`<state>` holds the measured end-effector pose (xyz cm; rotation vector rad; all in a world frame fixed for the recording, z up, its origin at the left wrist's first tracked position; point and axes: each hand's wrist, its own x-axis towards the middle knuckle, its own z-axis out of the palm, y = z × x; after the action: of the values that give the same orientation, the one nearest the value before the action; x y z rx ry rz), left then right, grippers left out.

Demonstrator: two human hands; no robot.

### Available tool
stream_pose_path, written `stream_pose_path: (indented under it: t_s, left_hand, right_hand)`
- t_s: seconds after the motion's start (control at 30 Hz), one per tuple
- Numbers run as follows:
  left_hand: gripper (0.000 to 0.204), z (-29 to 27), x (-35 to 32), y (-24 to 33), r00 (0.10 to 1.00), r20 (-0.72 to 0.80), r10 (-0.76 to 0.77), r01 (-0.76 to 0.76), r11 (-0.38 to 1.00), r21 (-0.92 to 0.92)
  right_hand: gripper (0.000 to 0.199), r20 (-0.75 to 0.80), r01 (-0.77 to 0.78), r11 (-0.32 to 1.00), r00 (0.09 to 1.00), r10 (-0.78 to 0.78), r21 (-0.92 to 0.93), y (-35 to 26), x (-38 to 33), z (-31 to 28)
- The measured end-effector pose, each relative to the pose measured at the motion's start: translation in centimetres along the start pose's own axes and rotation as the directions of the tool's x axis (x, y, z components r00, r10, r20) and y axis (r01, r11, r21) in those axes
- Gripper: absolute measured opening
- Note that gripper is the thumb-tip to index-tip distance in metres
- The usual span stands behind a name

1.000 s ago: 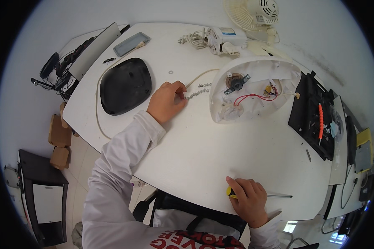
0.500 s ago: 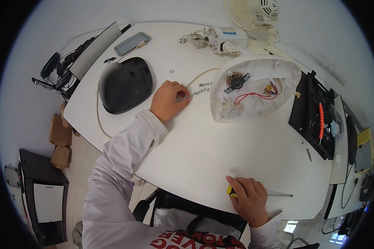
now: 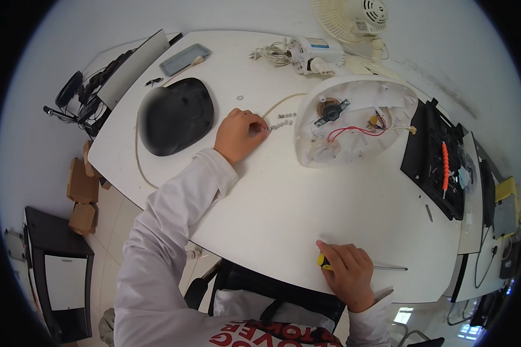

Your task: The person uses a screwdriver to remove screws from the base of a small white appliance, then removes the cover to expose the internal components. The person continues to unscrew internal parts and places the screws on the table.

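Note:
My left hand (image 3: 236,136) rests on the white table, thumb and forefinger pinched on a small screw at the near-left end of the short rows of screws (image 3: 281,124). The fingertips partly hide that screw. To the right of the rows lies a white rounded plastic housing (image 3: 359,151), hollow side up, with red wires (image 3: 353,131) and a dark metal bracket (image 3: 331,114) inside. Near the table's front edge my right hand (image 3: 348,274) is closed around the yellow and black handle of a screwdriver (image 3: 391,268), its shaft pointing right.
A black domed cover (image 3: 176,118) lies left of my left hand; a flat washer (image 3: 240,98) is beyond it. Behind are a grey tray (image 3: 185,59), a white motor unit with coiled cord (image 3: 315,55) and a fan (image 3: 353,20). An open black tool case (image 3: 431,162) stands right.
My left hand has shifted slightly to the right and up along the screws, its fingers still pinched. My right hand keeps the screwdriver in nearly the same place.

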<state>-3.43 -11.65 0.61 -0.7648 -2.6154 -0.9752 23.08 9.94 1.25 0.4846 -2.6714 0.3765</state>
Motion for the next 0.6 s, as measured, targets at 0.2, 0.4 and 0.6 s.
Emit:
stream_pose_path:
  t_s: [0.2,0.4,0.6]
  left_hand:
    - [0.014,0.3,0.0,-0.2,1.000,-0.004,-0.021,0.021,0.999,0.029]
    - [0.025,-0.2,0.0,0.4,0.998,0.019,-0.061,0.060,0.998,0.037]
    - [0.036,-1.6,-0.3,2.7,0.970,-0.213,0.118,-0.119,0.993,0.011]
  right_hand:
    - [0.043,0.002,0.004,1.000,1.000,-0.004,0.011,-0.1,0.1,0.1]
    - [0.043,-0.014,0.012,1.000,1.000,-0.012,0.002,-0.1,0.1,0.0]
    - [0.042,-0.042,-0.008,1.000,0.999,0.007,-0.016,-0.8,-0.5,-2.2]
